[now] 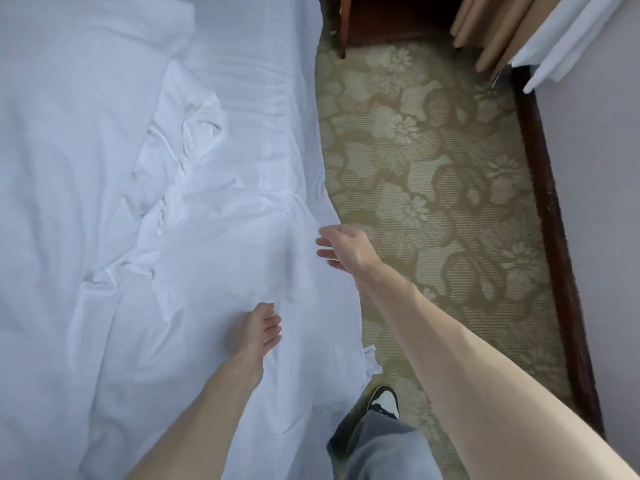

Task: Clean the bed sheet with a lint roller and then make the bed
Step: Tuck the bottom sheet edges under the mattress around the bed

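Left hand [263,327] and right hand [343,247] at rumpled white sheet [214,237] edge

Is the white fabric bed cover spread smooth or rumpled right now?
Rumpled. The white fabric bed cover has deep creases and bunched folds running down its middle, so it does not lie flat.

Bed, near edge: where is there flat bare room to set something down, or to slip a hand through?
Flat sheet strip between pillow and the bed's edge; open carpet between bed and baseboard. Crowded: rumpled duvet mid-bed, by left hand and right hand.
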`<state>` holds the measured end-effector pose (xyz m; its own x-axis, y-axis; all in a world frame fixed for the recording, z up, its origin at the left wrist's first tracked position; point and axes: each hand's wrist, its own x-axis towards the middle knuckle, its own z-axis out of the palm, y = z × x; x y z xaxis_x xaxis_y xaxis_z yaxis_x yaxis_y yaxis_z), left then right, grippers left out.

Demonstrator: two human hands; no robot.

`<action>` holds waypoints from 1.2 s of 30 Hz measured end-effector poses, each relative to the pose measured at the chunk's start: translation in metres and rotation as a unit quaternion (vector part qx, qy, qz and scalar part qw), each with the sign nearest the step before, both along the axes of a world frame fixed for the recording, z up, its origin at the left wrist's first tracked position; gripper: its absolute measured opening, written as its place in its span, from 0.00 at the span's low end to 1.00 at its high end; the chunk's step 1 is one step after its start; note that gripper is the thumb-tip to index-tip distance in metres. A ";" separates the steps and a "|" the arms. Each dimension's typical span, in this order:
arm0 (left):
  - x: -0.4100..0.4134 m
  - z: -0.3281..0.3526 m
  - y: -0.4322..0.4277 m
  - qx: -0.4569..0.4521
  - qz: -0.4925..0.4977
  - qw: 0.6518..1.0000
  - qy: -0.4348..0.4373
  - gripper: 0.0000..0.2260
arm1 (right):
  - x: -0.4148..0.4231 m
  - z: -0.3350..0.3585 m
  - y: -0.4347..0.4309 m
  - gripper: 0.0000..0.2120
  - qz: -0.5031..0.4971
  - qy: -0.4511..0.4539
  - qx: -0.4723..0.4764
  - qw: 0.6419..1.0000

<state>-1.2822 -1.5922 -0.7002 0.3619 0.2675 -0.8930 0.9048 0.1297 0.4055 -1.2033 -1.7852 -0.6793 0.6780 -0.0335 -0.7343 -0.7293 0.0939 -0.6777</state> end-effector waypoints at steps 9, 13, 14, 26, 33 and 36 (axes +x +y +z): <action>0.008 -0.016 0.011 -0.026 0.049 0.998 0.024 0.09 | 0.048 -0.055 0.091 0.21 0.265 -0.015 -0.146 0.953; -0.007 -0.029 -0.041 0.315 -0.054 0.947 -0.035 0.12 | 0.073 -0.062 0.073 0.22 0.391 -0.039 -0.233 0.889; -0.014 -0.028 -0.050 0.378 -0.098 0.920 -0.042 0.12 | 0.078 -0.061 0.067 0.23 0.409 -0.039 -0.247 0.877; -0.070 -0.056 -0.029 0.604 -0.451 0.653 -0.076 0.14 | 0.050 -0.084 0.050 0.22 0.369 -0.123 -0.184 0.903; -0.103 -0.050 -0.029 0.577 -0.441 0.682 -0.087 0.18 | 0.018 -0.087 0.046 0.20 0.386 -0.209 -0.167 0.883; -0.117 -0.038 -0.026 0.546 -0.464 0.695 -0.065 0.21 | 0.011 -0.085 0.047 0.21 0.393 -0.187 -0.173 0.884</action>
